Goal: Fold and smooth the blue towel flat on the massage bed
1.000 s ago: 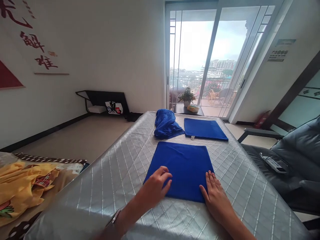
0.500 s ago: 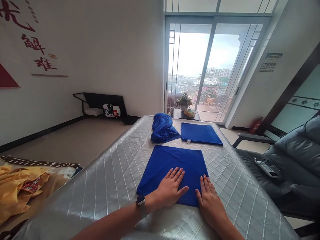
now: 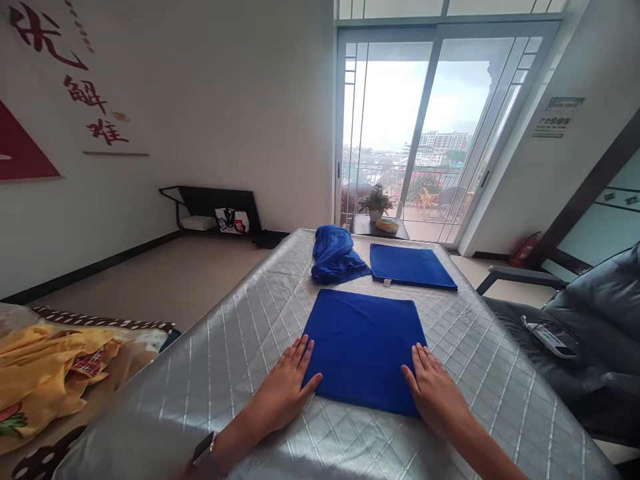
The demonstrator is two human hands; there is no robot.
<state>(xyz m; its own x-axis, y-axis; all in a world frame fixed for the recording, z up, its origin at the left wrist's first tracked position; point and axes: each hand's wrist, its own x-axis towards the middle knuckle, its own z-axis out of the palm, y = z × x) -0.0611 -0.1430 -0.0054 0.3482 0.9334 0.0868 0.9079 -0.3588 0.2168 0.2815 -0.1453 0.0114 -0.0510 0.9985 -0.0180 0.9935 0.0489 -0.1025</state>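
A folded blue cloth (image 3: 365,347) lies flat on the silver quilted table (image 3: 240,347) right in front of me. My left hand (image 3: 285,387) rests flat with fingers spread on the cloth's near left corner, holding nothing. My right hand (image 3: 435,390) lies flat, fingers together and stretched out, on its near right corner. Farther back lie a second folded blue cloth (image 3: 411,265) and a crumpled pile of blue cloth (image 3: 336,255).
A grey armchair (image 3: 575,333) with a remote control (image 3: 550,337) on its arm stands to the right. Yellow fabric (image 3: 45,367) lies at the left. Glass balcony doors (image 3: 425,127) and a potted plant (image 3: 376,200) are behind the table.
My left hand has slid from the middle of the cloth's near edge out to its left corner. The right hand has stayed at the right corner. The view shifted slightly.
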